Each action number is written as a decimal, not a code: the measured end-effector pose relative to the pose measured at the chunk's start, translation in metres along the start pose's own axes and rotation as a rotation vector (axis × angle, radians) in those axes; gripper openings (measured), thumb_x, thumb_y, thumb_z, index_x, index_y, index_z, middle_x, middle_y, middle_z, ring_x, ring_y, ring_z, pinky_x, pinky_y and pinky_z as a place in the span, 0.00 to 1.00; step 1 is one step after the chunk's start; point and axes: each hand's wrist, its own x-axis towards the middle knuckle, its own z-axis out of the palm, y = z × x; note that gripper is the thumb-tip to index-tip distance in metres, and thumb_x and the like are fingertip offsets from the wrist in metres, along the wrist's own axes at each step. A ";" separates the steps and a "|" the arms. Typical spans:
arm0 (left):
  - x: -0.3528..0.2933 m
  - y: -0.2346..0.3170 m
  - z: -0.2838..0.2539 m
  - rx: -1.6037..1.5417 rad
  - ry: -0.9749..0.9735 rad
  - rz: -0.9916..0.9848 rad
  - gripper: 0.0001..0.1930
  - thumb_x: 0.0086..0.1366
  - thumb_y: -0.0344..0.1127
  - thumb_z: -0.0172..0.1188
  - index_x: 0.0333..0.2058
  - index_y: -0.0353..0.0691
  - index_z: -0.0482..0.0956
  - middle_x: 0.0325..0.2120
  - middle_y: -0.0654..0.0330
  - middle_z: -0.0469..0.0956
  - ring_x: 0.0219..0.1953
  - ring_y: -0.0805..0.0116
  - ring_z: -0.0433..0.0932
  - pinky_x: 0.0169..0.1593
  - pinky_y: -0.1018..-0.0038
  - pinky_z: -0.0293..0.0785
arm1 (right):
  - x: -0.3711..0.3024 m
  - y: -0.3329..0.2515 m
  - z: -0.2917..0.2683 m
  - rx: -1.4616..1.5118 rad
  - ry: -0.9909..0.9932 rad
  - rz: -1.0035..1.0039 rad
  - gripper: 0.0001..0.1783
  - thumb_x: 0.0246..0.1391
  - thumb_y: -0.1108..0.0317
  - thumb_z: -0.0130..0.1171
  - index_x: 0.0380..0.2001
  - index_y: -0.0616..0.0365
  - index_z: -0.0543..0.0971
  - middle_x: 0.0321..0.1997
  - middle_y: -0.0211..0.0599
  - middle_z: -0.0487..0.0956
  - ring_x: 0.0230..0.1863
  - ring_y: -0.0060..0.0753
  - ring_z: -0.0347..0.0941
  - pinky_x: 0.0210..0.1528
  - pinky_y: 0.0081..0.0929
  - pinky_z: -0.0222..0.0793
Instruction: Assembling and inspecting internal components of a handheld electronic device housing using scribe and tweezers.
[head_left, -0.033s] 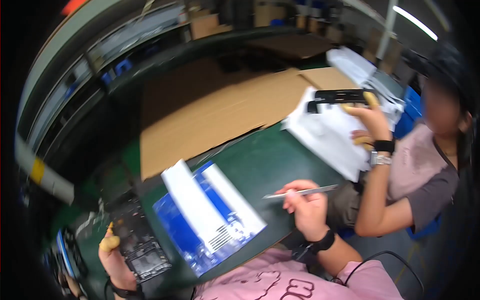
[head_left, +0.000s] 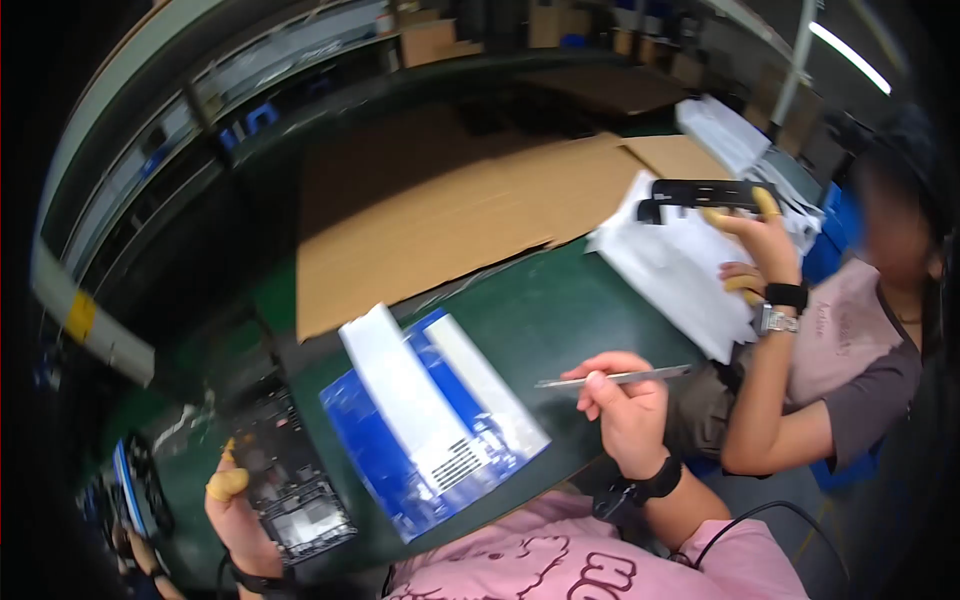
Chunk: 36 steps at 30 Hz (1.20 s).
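Observation:
Low on the left, my left hand (head_left: 240,525) wears yellow finger cots on its fingertips. It grips the left edge of a flat black device frame (head_left: 275,437) with exposed circuit parts, tilted up at the table edge. My right hand (head_left: 635,425) is closed around slim metal tweezers (head_left: 655,375), held like a pen with the thin end pointing left. Between my hands, a blue and white plastic packet (head_left: 375,455) lies flat on the green tabletop, with a white strip (head_left: 395,375) across it.
Large brown cardboard (head_left: 460,215) covers the far side of the green table (head_left: 520,300). White sheets (head_left: 670,270) lie at the right. A co-worker's hand (head_left: 765,240) there holds a black device part (head_left: 705,193). A blue-edged object (head_left: 128,485) sits at the far left.
The whole view has shifted slightly, so the table and packet appear a little further right. Both hands keep their holds, and the picture is a little sharper.

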 end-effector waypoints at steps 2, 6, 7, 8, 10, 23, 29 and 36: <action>-0.017 -0.007 -0.006 -0.046 0.084 0.127 0.24 0.52 0.34 0.45 0.49 0.29 0.63 0.41 0.52 0.73 0.38 0.63 0.74 0.41 0.73 0.72 | 0.011 0.009 0.044 0.036 -0.180 0.086 0.07 0.52 0.73 0.53 0.34 0.64 0.73 0.32 0.38 0.78 0.23 0.15 0.68 0.22 0.09 0.62; -0.029 -0.006 0.004 0.033 0.153 0.268 0.29 0.53 0.35 0.52 0.54 0.33 0.58 0.42 0.52 0.71 0.38 0.65 0.73 0.41 0.76 0.70 | 0.009 0.017 0.110 0.032 -0.422 0.430 0.06 0.49 0.73 0.55 0.32 0.63 0.74 0.26 0.30 0.75 0.21 0.14 0.68 0.21 0.09 0.61; -0.032 -0.007 0.012 0.063 0.185 0.278 0.29 0.54 0.34 0.53 0.55 0.34 0.58 0.42 0.54 0.71 0.38 0.67 0.73 0.40 0.77 0.69 | 0.003 0.020 0.115 0.003 -0.471 0.481 0.06 0.49 0.74 0.55 0.32 0.63 0.74 0.25 0.30 0.74 0.21 0.14 0.68 0.21 0.10 0.61; -0.037 -0.009 0.008 0.084 0.179 0.237 0.29 0.56 0.34 0.53 0.56 0.35 0.57 0.43 0.56 0.70 0.39 0.70 0.72 0.39 0.78 0.69 | 0.000 0.025 0.114 -0.049 -0.513 0.451 0.07 0.49 0.75 0.55 0.33 0.65 0.73 0.28 0.38 0.77 0.21 0.16 0.69 0.21 0.11 0.61; -0.039 -0.007 0.007 0.123 0.147 0.131 0.27 0.58 0.35 0.52 0.55 0.35 0.58 0.44 0.57 0.69 0.41 0.72 0.71 0.41 0.78 0.69 | -0.010 0.034 0.109 -0.091 -0.496 0.445 0.07 0.49 0.75 0.55 0.33 0.64 0.73 0.28 0.38 0.78 0.21 0.15 0.68 0.21 0.10 0.61; -0.016 -0.039 -0.022 -0.085 0.174 -0.043 0.24 0.63 0.43 0.48 0.54 0.37 0.59 0.44 0.59 0.69 0.42 0.71 0.71 0.45 0.75 0.70 | -0.015 0.047 0.100 -0.112 -0.364 0.410 0.06 0.47 0.79 0.52 0.32 0.65 0.73 0.25 0.40 0.77 0.18 0.14 0.65 0.19 0.10 0.56; -0.015 -0.032 -0.009 -0.167 0.239 -0.034 0.20 0.65 0.43 0.43 0.52 0.38 0.63 0.41 0.59 0.71 0.40 0.70 0.73 0.43 0.72 0.73 | -0.017 0.046 0.102 -0.110 -0.358 0.445 0.06 0.48 0.80 0.51 0.32 0.65 0.73 0.26 0.41 0.77 0.17 0.14 0.64 0.19 0.10 0.56; -0.011 -0.040 -0.006 -0.236 0.185 0.014 0.22 0.65 0.38 0.44 0.57 0.43 0.55 0.48 0.61 0.66 0.48 0.69 0.67 0.51 0.70 0.66 | -0.011 0.046 0.099 -0.099 -0.356 0.484 0.06 0.47 0.80 0.52 0.32 0.65 0.72 0.25 0.48 0.77 0.15 0.17 0.61 0.17 0.12 0.54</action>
